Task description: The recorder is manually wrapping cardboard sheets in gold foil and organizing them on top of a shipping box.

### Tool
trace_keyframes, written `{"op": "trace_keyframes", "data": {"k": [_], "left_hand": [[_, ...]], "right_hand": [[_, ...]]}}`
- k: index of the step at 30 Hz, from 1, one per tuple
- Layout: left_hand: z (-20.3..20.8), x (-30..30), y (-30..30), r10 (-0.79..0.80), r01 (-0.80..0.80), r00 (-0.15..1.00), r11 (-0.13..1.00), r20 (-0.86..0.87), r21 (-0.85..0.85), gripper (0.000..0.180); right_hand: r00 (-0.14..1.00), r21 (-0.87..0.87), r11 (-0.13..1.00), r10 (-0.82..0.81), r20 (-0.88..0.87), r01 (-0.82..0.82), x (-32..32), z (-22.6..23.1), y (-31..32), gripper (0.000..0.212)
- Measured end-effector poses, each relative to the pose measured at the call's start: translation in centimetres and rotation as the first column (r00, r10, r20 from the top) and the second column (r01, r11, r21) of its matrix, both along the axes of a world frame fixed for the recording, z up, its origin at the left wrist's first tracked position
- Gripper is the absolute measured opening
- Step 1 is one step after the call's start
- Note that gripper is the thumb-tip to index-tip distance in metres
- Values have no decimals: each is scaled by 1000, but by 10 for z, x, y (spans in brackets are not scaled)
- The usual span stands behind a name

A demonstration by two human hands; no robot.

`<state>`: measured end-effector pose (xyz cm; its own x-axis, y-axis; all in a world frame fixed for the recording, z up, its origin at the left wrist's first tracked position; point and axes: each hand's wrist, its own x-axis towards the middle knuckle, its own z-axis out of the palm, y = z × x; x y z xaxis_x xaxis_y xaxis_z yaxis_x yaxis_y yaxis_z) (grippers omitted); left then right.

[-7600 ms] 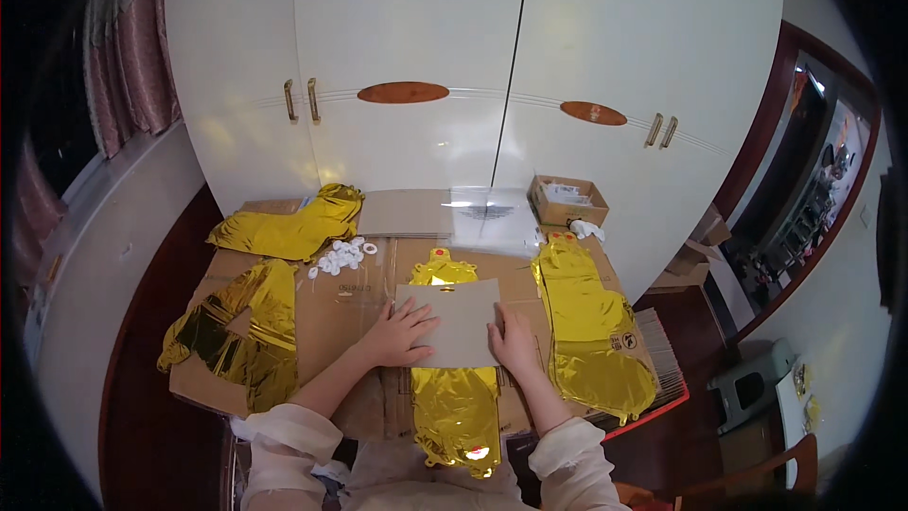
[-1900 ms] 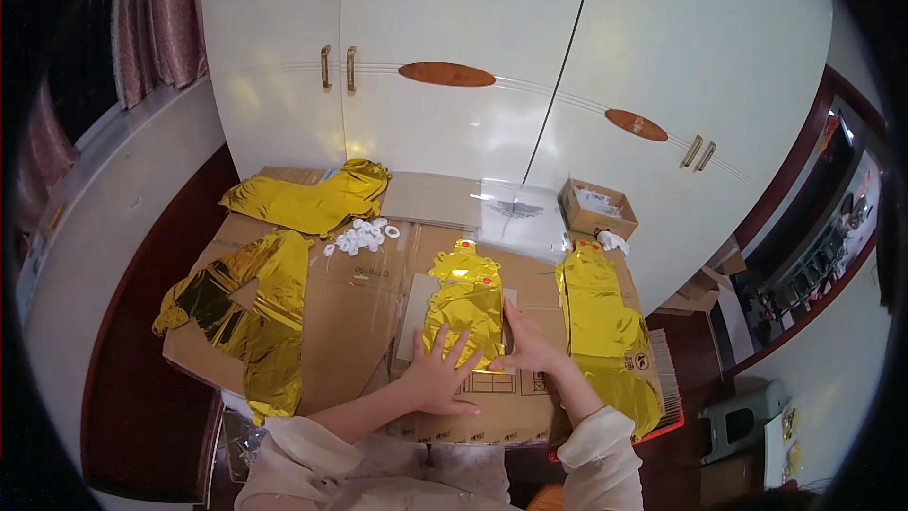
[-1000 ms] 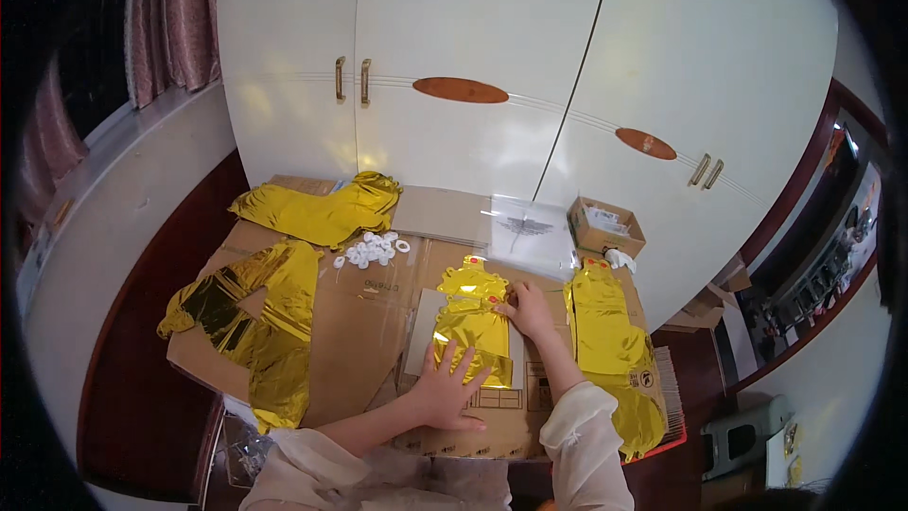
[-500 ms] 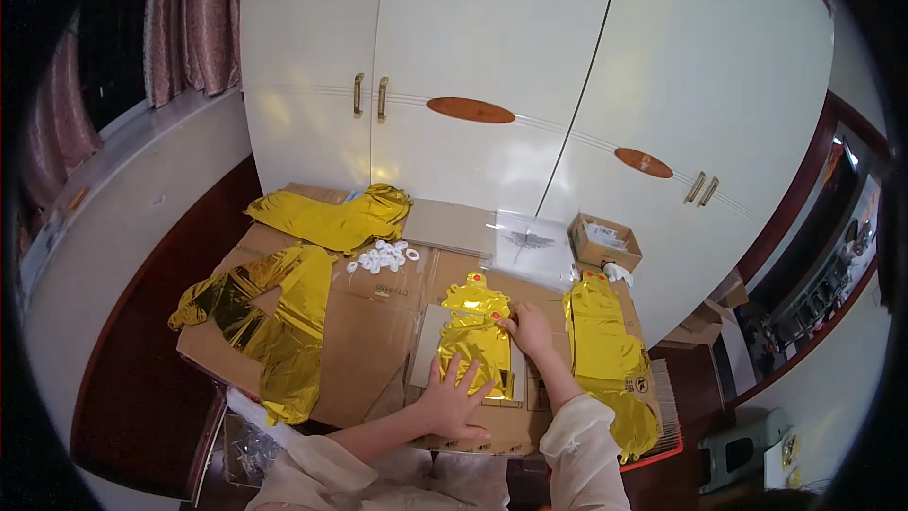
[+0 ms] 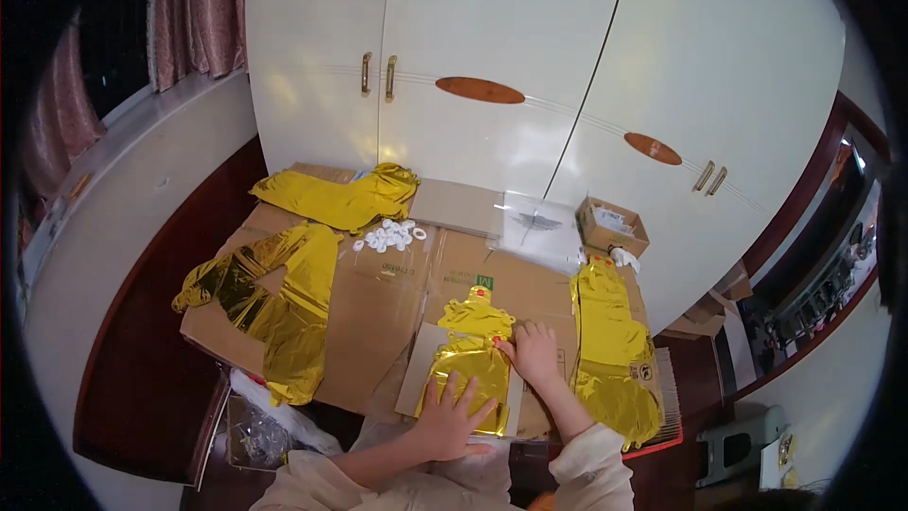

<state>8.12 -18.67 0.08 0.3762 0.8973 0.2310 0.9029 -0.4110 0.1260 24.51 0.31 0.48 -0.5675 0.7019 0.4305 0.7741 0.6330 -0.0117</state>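
Observation:
A flat gold foil balloon (image 5: 478, 369) lies on a grey card sheet (image 5: 413, 374) near the front edge of the cardboard-covered table. Its scalloped top sticks out past the sheet's far edge. My left hand (image 5: 451, 424) rests on its lower part, fingers spread and palm down. At the balloon's right edge is my right hand (image 5: 535, 357). Its thumb touches the foil beside a red spot, and its other fingers stretch apart from the thumb, past the edge of the card. Nothing shows between thumb and fingers.
More gold foil balloons lie around: a pile at left (image 5: 301, 322), a stack at the far left (image 5: 331, 201), a stack at right (image 5: 608, 350). White rings (image 5: 388, 236), grey card sheets (image 5: 461, 203), clear plastic sleeves (image 5: 539, 232) and a small carton (image 5: 613, 227) sit toward the white wardrobe (image 5: 492, 19).
The card sheet and balloon have slid nearer to me, uncovering green print on the cardboard beyond. Both hands came along, and the right fingers have straightened. The view has shifted slightly.

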Motion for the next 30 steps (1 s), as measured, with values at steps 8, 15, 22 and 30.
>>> {"op": "trace_keyframes", "data": {"k": [8, 15, 22, 30], "left_hand": [[-6, 10, 0, 215, -216, 976, 976, 29, 38, 89], [8, 17, 5, 351, -345, 932, 936, 91, -76, 101], [2, 17, 5, 352, -346, 932, 935, 89, -80, 112], [8, 13, 4, 335, -313, 938, 929, 88, -196, 130]], "right_hand": [[998, 11, 999, -47, -38, 48, 8, -7, -18, 43], [996, -14, 999, -37, -78, 36, 8, -6, -19, 42], [917, -353, 855, 299, -265, -381, 34, 23, -93, 75], [913, -452, 817, 205, -352, -358, 44, 7, -124, 86]]}}
